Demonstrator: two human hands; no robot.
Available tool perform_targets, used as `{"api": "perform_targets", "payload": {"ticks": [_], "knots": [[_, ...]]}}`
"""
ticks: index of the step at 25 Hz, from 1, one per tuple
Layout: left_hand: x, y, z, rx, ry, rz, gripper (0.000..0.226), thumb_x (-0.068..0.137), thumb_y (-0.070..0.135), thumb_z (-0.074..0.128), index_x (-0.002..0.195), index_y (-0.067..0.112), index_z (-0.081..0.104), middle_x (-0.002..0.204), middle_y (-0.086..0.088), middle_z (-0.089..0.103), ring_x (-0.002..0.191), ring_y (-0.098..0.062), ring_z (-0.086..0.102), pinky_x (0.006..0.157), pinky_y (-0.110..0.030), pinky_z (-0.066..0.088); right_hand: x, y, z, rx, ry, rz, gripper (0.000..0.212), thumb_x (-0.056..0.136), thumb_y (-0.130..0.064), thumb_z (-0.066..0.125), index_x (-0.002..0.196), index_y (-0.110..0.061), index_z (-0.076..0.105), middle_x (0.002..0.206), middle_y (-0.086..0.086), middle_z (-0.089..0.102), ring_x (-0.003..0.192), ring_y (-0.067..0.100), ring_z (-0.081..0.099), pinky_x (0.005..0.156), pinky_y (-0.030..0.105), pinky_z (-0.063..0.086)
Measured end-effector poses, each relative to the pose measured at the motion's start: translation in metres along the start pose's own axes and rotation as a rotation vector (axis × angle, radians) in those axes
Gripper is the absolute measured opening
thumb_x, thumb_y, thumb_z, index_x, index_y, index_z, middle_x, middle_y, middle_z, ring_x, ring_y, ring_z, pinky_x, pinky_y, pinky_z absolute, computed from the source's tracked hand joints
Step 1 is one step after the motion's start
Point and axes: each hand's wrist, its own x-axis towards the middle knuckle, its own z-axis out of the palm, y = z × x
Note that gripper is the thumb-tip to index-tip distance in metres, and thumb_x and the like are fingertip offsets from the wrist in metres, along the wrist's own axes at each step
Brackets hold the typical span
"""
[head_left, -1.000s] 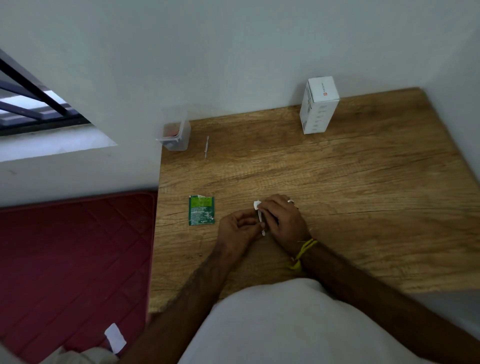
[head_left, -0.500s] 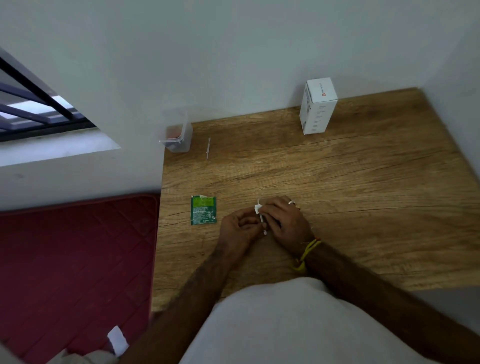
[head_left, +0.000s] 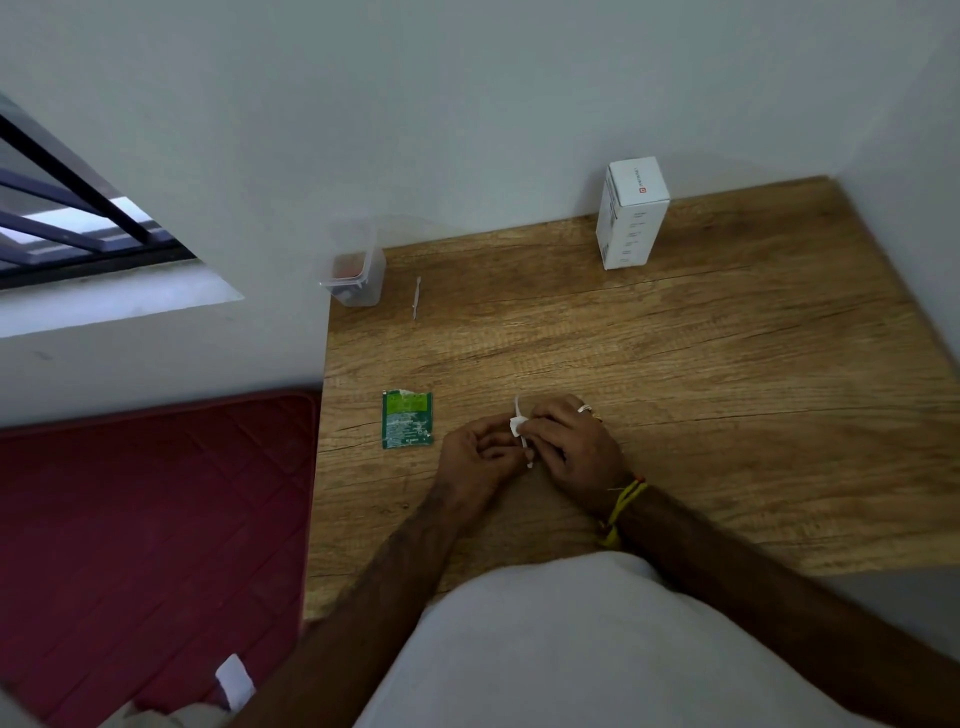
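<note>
The left hand (head_left: 475, 449) and right hand (head_left: 574, 452) are pinching a small white strip (head_left: 518, 427) between them, close together over the table (head_left: 675, 364) toward six o'clock (its material is unclear). Pulling unevenly is risking a tear, or a drop beside the green sachet (head_left: 408, 420) at nine o'clock.

White shirt (head_left: 571, 649); yellow wrist thread (head_left: 621, 512); ring (head_left: 584, 409), possibly silver, on right hand (head_left: 576, 447)

White box (head_left: 631, 218) at one o'clock, small red square logo and grey lettering on its top, grey print lines down its side, all too small to read, green sachet (head_left: 408, 420) at nine o'clock, pale print blurred.
</note>
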Motion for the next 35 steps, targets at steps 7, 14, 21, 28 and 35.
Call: {"api": "perform_targets", "payload": {"ticks": [7, 14, 21, 28, 35], "knots": [[0.001, -0.004, -0.003, 0.003, -0.009, -0.008, 0.052, 0.077, -0.015, 0.075, 0.125, 0.002, 0.062, 0.106, -0.017, 0.075, 0.094, -0.024, 0.073, 0.082, -0.029, 0.060, -0.005, 0.000, -0.001, -0.010, -0.034, -0.011, 0.016, 0.094, -0.012, 0.059, 0.106, -0.012, 0.070, 0.103, 0.003, 0.062, 0.095, 0.018, 0.052, 0.080, 0.035, 0.046], [0.002, -0.002, -0.007, 0.009, -0.039, -0.025, 0.055, 0.075, -0.015, 0.076, 0.126, 0.001, 0.061, 0.107, -0.015, 0.075, 0.096, -0.024, 0.074, 0.084, -0.029, 0.060, -0.009, -0.001, -0.001, -0.059, -0.027, -0.067, 0.016, 0.091, -0.008, 0.064, 0.105, -0.010, 0.071, 0.100, 0.005, 0.063, 0.090, 0.023, 0.055, 0.076, 0.039, 0.047], [0.011, 0.004, 0.002, -0.142, 0.114, -0.221, 0.021, 0.101, 0.015, 0.057, 0.110, 0.002, 0.069, 0.098, -0.016, 0.076, 0.089, -0.029, 0.075, 0.078, -0.038, 0.063, -0.012, 0.002, -0.002, -0.053, -0.059, -0.123, 0.020, 0.093, -0.007, 0.061, 0.111, -0.010, 0.069, 0.105, 0.006, 0.066, 0.091, 0.025, 0.060, 0.078, 0.041, 0.049], [0.016, 0.010, 0.009, -0.112, 0.205, -0.254, 0.014, 0.092, 0.011, 0.070, 0.099, -0.002, 0.070, 0.085, -0.015, 0.076, 0.070, -0.021, 0.075, 0.061, -0.032, 0.062, -0.016, 0.000, -0.002, -0.019, -0.071, -0.106, 0.015, 0.093, -0.008, 0.062, 0.106, -0.008, 0.071, 0.104, 0.007, 0.067, 0.091, 0.025, 0.061, 0.080, 0.041, 0.048], [0.012, 0.010, 0.012, -0.095, 0.229, -0.219, 0.008, 0.092, 0.009, 0.069, 0.089, 0.002, 0.069, 0.085, -0.016, 0.076, 0.070, -0.022, 0.074, 0.059, -0.029, 0.061, -0.021, -0.001, -0.006, -0.021, -0.052, -0.134, 0.014, 0.092, -0.010, 0.066, 0.103, -0.007, 0.073, 0.104, 0.006, 0.066, 0.093, 0.021, 0.059, 0.080, 0.035, 0.048]]}}
